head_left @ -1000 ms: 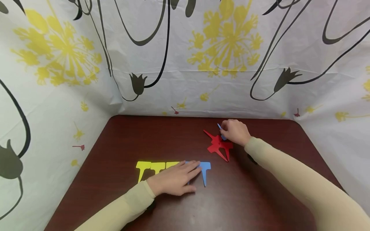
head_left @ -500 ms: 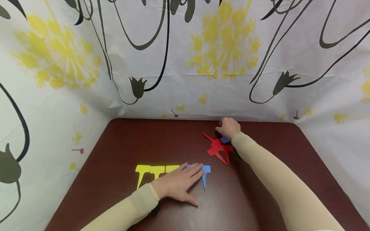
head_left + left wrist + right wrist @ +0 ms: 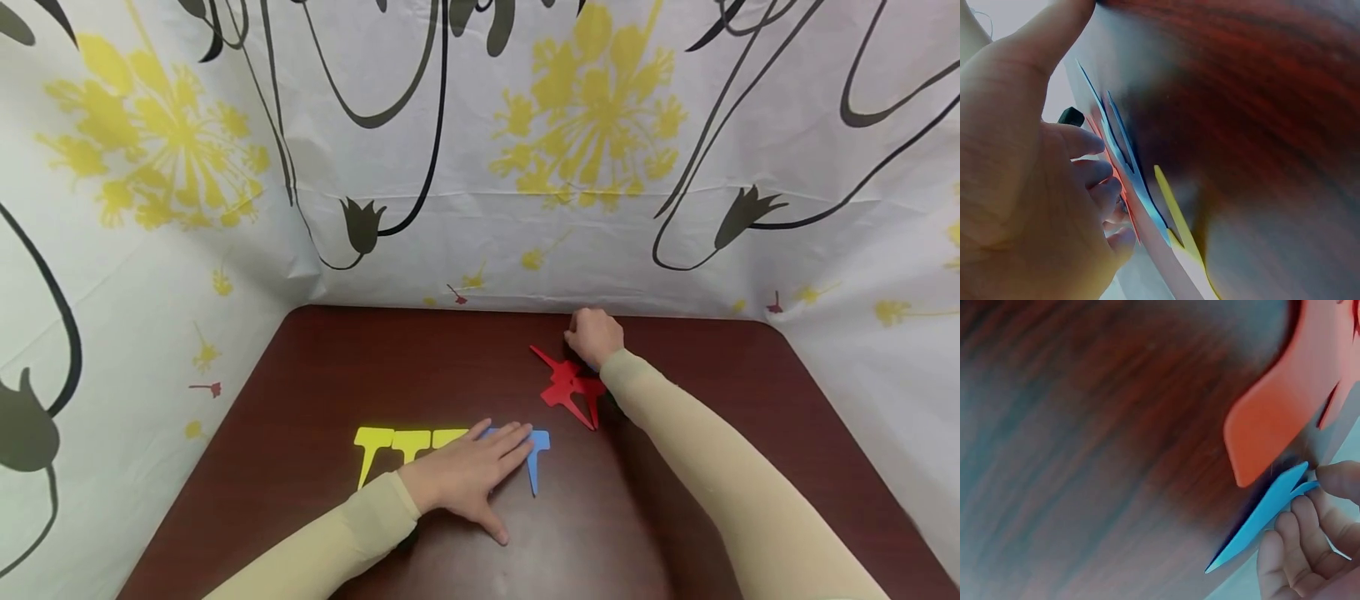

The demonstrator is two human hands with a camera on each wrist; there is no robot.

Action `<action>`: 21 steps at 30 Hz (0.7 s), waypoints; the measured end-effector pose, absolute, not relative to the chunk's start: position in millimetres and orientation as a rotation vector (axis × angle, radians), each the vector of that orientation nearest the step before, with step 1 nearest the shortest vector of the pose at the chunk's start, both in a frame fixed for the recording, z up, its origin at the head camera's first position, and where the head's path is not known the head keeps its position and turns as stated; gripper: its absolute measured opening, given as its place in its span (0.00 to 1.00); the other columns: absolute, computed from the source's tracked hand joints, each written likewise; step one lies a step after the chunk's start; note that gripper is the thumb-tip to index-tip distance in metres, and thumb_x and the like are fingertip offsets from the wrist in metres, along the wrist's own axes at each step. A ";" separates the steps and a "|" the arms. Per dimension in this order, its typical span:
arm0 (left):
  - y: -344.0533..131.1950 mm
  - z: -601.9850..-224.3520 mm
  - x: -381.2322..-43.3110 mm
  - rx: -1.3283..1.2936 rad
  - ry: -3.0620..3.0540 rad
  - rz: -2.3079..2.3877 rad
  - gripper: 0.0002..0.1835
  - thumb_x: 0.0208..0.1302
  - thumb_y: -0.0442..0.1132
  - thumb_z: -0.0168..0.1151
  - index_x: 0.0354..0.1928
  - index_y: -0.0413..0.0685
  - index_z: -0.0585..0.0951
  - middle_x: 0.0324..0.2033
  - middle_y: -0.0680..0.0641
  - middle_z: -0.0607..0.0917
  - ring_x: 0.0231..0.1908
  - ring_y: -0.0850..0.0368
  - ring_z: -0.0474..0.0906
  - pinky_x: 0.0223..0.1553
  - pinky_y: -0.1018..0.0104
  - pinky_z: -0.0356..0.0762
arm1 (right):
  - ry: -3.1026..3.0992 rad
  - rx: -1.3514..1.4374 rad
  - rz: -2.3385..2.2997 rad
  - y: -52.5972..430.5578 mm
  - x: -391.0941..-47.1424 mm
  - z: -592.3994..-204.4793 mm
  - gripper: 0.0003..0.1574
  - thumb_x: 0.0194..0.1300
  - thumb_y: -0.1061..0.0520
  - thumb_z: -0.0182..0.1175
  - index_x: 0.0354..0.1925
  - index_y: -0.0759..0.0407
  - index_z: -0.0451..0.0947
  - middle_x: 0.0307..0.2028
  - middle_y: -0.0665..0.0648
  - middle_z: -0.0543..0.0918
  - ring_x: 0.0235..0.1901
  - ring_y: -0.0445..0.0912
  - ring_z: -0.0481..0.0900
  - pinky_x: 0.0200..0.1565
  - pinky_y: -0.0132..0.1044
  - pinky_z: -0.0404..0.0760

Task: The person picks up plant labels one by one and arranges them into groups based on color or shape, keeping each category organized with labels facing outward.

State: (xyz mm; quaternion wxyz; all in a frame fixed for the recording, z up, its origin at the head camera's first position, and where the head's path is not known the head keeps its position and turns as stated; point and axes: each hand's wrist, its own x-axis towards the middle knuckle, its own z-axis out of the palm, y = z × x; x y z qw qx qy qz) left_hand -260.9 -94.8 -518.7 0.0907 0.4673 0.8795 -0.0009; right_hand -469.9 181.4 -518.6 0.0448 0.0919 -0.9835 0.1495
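My left hand (image 3: pixel 465 477) rests with spread, straight fingers over a row of T-shaped plant tags. Yellow tags (image 3: pixel 373 438) show left of it, and a blue tag (image 3: pixel 539 441) at its fingertips. The left wrist view has the stems of blue tags (image 3: pixel 1141 190) and a yellow tag (image 3: pixel 1177 212) beside the palm. Toward the back of the table, my right hand (image 3: pixel 597 337) pinches another blue plant tag (image 3: pixel 1254 522) between thumb and fingers; the head view mostly hides that tag. Red plant tags (image 3: pixel 567 390) lie overlapped just in front of that hand.
The dark reddish-brown table (image 3: pixel 420 358) has rounded back corners. A white cloth (image 3: pixel 465 242) printed with yellow flowers and dark stems hangs behind it and along the sides.
My right hand has shifted slightly left and turned, covering the blue tag it holds. My left thumb has spread away from the other fingers; the row has stayed in place.
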 end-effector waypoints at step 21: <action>-93.9 -516.7 -265.2 1.361 2.557 0.045 0.63 0.53 0.81 0.55 0.81 0.49 0.50 0.80 0.49 0.47 0.78 0.54 0.42 0.75 0.47 0.38 | -2.519 0.916 0.076 165.0 -457.4 -513.8 0.17 0.61 0.65 0.60 0.19 0.53 0.68 0.17 0.50 0.67 0.17 0.46 0.68 0.17 0.40 0.70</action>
